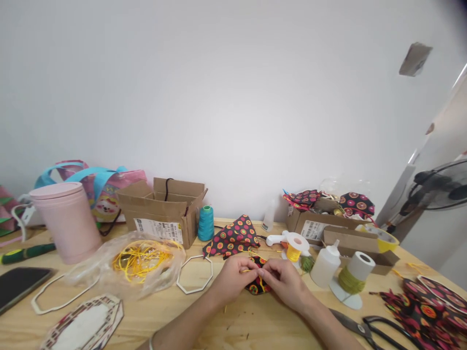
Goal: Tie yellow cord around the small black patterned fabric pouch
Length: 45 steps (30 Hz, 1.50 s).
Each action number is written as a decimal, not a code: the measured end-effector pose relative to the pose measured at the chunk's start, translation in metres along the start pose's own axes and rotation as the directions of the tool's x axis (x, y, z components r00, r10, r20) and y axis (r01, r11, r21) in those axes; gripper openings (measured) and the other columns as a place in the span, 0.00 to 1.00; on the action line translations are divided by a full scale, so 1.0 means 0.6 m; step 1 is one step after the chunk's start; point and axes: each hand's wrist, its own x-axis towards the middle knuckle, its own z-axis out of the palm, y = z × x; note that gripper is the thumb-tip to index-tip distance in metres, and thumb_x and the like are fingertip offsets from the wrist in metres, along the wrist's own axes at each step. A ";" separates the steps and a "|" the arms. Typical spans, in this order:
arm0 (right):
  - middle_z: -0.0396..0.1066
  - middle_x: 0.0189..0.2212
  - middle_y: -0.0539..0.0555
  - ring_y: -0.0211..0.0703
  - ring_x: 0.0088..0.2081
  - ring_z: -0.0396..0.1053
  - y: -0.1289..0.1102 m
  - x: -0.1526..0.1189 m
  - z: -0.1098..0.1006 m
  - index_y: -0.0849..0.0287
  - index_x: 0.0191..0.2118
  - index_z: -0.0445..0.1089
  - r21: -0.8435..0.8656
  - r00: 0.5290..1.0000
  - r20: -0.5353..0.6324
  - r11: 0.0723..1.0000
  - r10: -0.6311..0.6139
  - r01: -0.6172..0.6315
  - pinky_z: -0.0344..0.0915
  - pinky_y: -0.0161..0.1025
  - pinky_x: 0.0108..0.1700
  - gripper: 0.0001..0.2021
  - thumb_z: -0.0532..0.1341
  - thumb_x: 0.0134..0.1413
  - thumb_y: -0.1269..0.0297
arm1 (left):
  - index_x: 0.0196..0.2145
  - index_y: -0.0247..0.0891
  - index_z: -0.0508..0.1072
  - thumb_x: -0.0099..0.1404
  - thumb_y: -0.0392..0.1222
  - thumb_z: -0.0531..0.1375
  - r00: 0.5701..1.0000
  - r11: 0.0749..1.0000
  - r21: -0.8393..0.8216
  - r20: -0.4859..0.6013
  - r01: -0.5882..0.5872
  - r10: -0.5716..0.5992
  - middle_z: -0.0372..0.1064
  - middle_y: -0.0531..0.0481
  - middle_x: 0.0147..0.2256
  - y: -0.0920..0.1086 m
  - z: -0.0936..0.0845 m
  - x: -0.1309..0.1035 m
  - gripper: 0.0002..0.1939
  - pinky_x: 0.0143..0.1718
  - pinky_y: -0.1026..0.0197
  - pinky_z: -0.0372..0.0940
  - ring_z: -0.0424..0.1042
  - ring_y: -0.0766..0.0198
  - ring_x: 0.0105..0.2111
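On my remote feed, the left hand [238, 278] and right hand [283, 279] hold patterned fabric [257, 288] between them, scissors [365, 328] to their right.

Soft, even light on the wall [233, 107]; faint shadows, fine detail blurred — the fan [434, 180] beyond the tabletop's [275, 328] far right corner stretched by distortion.

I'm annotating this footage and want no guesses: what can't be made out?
Lower patterned fabric: head view, partly covered by left hand and right hand.
Inside bottom of left cardboard box: head view, hidden by its front wall.
Its white label: head view, print too small to read.
Fan: head view, cut off by right edge.
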 end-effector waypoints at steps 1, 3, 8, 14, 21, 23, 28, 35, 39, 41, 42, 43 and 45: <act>0.59 0.17 0.48 0.34 0.20 0.52 -0.001 0.001 0.002 0.61 0.22 0.66 0.060 1.000 -0.004 0.998 0.015 -0.015 0.48 0.31 0.22 0.16 0.52 0.49 0.54 | 0.25 0.31 0.74 0.51 0.42 0.57 1.000 1.000 -0.019 -0.001 0.006 -0.006 0.67 0.53 0.21 0.000 -0.001 0.001 0.11 0.22 0.67 0.55 0.62 0.69 0.21; 0.57 0.16 0.47 0.34 0.20 0.51 -0.002 0.003 0.007 0.62 0.22 0.65 0.166 0.999 -0.010 0.985 0.049 -0.047 0.48 0.31 0.21 0.17 0.52 0.48 0.53 | 0.25 0.31 0.73 0.51 0.42 0.57 1.000 0.998 -0.058 -0.002 0.015 -0.015 0.65 0.54 0.20 0.000 -0.004 0.001 0.11 0.21 0.68 0.54 0.60 0.70 0.20; 0.54 0.15 0.46 0.33 0.18 0.51 -0.004 0.008 0.012 0.61 0.20 0.59 0.277 0.997 0.001 0.958 0.079 -0.076 0.49 0.31 0.20 0.20 0.49 0.48 0.48 | 0.25 0.31 0.73 0.51 0.40 0.57 1.000 0.990 -0.139 0.018 0.025 -0.022 0.66 0.54 0.19 -0.001 -0.009 0.003 0.08 0.22 0.68 0.54 0.59 0.72 0.19; 0.53 0.15 0.45 0.33 0.18 0.50 -0.008 0.006 0.010 0.59 0.19 0.56 0.336 0.995 -0.013 0.938 0.096 -0.086 0.49 0.31 0.20 0.20 0.49 0.49 0.48 | 0.25 0.31 0.72 0.50 0.40 0.58 0.998 0.980 -0.193 0.042 0.054 -0.047 0.67 0.53 0.22 -0.002 -0.007 0.004 0.08 0.24 0.68 0.54 0.61 0.71 0.21; 0.53 0.16 0.46 0.34 0.21 0.51 -0.010 0.005 0.012 0.60 0.19 0.57 0.332 0.996 -0.033 0.941 0.081 -0.066 0.49 0.31 0.22 0.18 0.49 0.50 0.52 | 0.22 0.30 0.69 0.49 0.43 0.59 0.996 0.983 -0.157 0.024 0.094 -0.092 0.56 0.60 0.15 0.000 -0.005 0.007 0.10 0.17 0.68 0.41 0.48 0.75 0.15; 0.52 0.17 0.46 0.33 0.21 0.50 -0.008 0.004 0.012 0.60 0.20 0.57 0.304 0.997 -0.038 0.951 0.069 -0.054 0.48 0.31 0.22 0.17 0.49 0.51 0.53 | 0.22 0.31 0.69 0.48 0.44 0.59 0.995 0.982 -0.157 0.026 0.104 -0.101 0.54 0.60 0.15 0.002 -0.004 0.006 0.12 0.17 0.68 0.40 0.46 0.75 0.15; 0.51 0.17 0.46 0.33 0.20 0.48 -0.004 0.002 0.010 0.60 0.19 0.57 0.244 0.998 -0.042 0.969 0.050 -0.038 0.46 0.32 0.21 0.17 0.49 0.52 0.55 | 0.21 0.32 0.66 0.48 0.47 0.60 0.993 0.979 -0.162 0.036 0.121 -0.116 0.52 0.61 0.14 0.006 -0.003 0.004 0.13 0.16 0.68 0.39 0.45 0.75 0.15; 0.54 0.17 0.47 0.33 0.21 0.50 0.007 0.000 0.010 0.60 0.20 0.59 0.138 0.997 -0.071 0.990 0.036 -0.026 0.47 0.32 0.22 0.16 0.49 0.53 0.56 | 0.25 0.31 0.71 0.50 0.46 0.59 0.985 0.978 -0.146 0.106 0.150 -0.135 0.50 0.61 0.13 -0.003 -0.013 0.004 0.13 0.16 0.66 0.36 0.43 0.75 0.15; 0.52 0.16 0.46 0.33 0.20 0.49 0.009 0.001 0.011 0.60 0.19 0.57 0.114 0.997 -0.072 0.993 0.026 -0.018 0.46 0.31 0.21 0.16 0.49 0.53 0.57 | 0.26 0.30 0.73 0.49 0.47 0.60 0.983 0.978 -0.149 0.125 0.150 -0.131 0.51 0.60 0.14 -0.010 -0.015 0.006 0.14 0.17 0.66 0.38 0.44 0.75 0.15; 0.51 0.16 0.46 0.32 0.20 0.49 0.008 0.002 0.011 0.60 0.18 0.55 0.115 0.997 -0.077 0.993 0.011 -0.002 0.45 0.31 0.21 0.17 0.49 0.53 0.58 | 0.25 0.30 0.73 0.49 0.47 0.60 0.982 0.977 -0.150 0.132 0.152 -0.132 0.51 0.60 0.14 -0.012 -0.014 0.006 0.15 0.17 0.66 0.38 0.44 0.75 0.15; 0.51 0.16 0.46 0.32 0.20 0.48 0.008 0.002 0.010 0.60 0.18 0.54 0.115 0.997 -0.078 0.993 0.002 0.007 0.45 0.31 0.22 0.17 0.49 0.53 0.58 | 0.25 0.30 0.73 0.48 0.48 0.60 0.982 0.977 -0.149 0.134 0.153 -0.134 0.51 0.60 0.13 -0.013 -0.014 0.005 0.15 0.17 0.66 0.38 0.44 0.75 0.15; 0.51 0.16 0.46 0.32 0.20 0.48 0.007 0.002 0.010 0.60 0.17 0.53 0.115 0.997 -0.076 0.993 -0.005 0.014 0.45 0.31 0.21 0.17 0.49 0.54 0.58 | 0.25 0.30 0.73 0.48 0.48 0.60 0.981 0.977 -0.148 0.136 0.156 -0.136 0.51 0.60 0.13 -0.013 -0.013 0.005 0.15 0.17 0.66 0.38 0.44 0.75 0.15; 0.49 0.15 0.45 0.32 0.20 0.47 0.007 0.002 0.010 0.60 0.17 0.51 0.118 0.998 -0.070 0.993 -0.005 0.014 0.44 0.32 0.21 0.18 0.48 0.54 0.58 | 0.25 0.31 0.73 0.47 0.49 0.61 0.980 0.976 -0.144 0.141 0.163 -0.143 0.51 0.60 0.13 -0.014 -0.013 0.004 0.16 0.17 0.66 0.37 0.43 0.75 0.14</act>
